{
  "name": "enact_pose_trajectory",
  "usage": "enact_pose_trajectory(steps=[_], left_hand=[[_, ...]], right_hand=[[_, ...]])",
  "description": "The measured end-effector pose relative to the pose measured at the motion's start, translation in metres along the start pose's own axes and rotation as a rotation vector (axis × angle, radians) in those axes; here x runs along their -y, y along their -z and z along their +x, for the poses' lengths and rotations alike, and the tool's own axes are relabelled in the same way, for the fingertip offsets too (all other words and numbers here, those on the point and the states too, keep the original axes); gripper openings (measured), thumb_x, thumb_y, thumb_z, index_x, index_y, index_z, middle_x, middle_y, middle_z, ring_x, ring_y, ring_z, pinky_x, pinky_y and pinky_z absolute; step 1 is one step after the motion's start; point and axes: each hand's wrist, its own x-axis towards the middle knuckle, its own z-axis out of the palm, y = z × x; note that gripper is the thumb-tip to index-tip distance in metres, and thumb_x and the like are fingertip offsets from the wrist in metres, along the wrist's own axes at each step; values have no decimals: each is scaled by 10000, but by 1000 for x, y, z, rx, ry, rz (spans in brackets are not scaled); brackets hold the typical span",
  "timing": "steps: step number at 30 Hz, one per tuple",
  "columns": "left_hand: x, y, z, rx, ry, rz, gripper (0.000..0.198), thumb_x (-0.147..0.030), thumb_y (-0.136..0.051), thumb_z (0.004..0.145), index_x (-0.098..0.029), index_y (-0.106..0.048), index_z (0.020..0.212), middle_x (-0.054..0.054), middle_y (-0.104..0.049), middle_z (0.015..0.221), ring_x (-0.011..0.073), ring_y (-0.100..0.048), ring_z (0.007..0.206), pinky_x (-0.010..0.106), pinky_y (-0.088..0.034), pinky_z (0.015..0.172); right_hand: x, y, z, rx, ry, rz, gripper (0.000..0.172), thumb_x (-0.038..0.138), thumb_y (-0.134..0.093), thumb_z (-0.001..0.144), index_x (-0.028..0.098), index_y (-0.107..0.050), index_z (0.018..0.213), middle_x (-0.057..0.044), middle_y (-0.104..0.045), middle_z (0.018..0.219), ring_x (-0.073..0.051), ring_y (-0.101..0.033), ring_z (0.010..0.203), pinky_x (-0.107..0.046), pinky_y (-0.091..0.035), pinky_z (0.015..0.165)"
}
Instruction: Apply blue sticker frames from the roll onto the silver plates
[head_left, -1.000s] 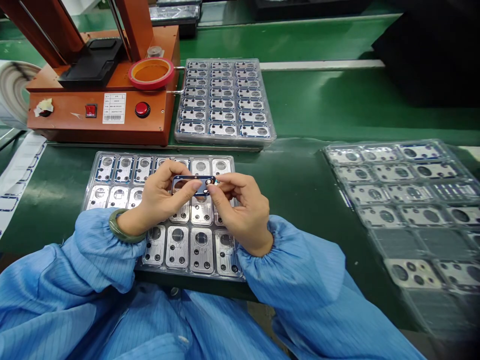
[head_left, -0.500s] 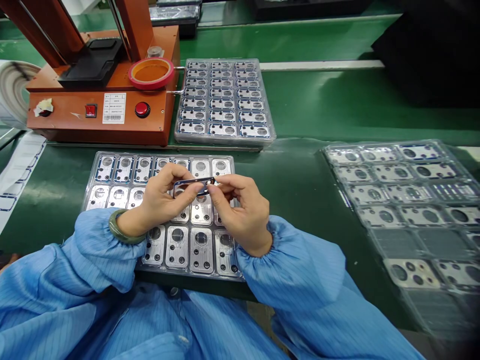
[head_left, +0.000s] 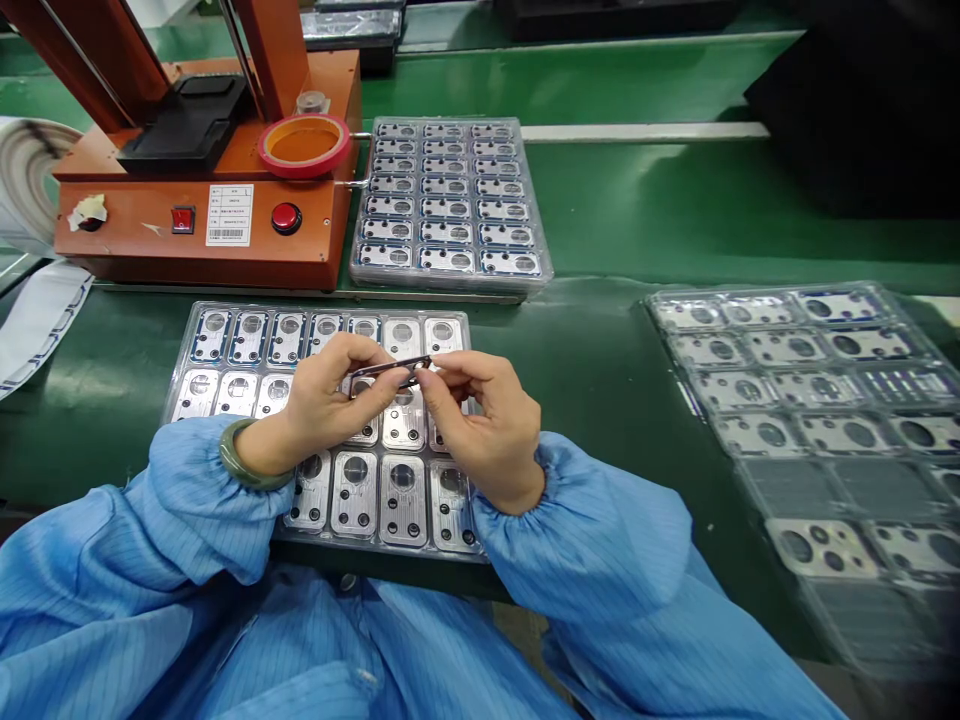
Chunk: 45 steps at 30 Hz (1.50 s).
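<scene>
Both hands meet above a tray, the left hand (head_left: 330,395) and right hand (head_left: 480,425) close together, their fingertips pinching opposite ends of a thin, dark rectangular frame with rounded corners (head_left: 390,372), tilted nearly edge-on. That frame is held just over a clear plastic blister tray (head_left: 330,310) lined with brushed-silver metal plates (head_left: 403,505), each with round holes, some edged in blue. A mottled green bangle (head_left: 247,455) circles the left wrist, and pale blue striped smock sleeves (head_left: 585,530) gather at both wrists. On the green workbench mat (head_left: 600,350) beyond sits a second clear tray of blue-edged plates (head_left: 450,282), and a third clear tray (head_left: 757,288) lies to the right. Further back stands an orange benchtop machine (head_left: 202,235) with a red push button (head_left: 286,218) and a red-rimmed round cup (head_left: 304,146).
</scene>
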Motion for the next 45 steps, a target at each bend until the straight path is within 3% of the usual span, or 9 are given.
enact_pose_trajectory(steps=[45], left_hand=[[-1, 0, 1, -5, -23, 34, 122, -233, -670, 836, -198, -556, 861, -39, -620, 693, 72, -600, 569, 180, -473, 535]], right_hand=[[1, 1, 0, 12, -19, -10, 177, 138, -671, 831, 219, -578, 958, 57, -637, 728, -72, -598, 562, -191, -523, 519]])
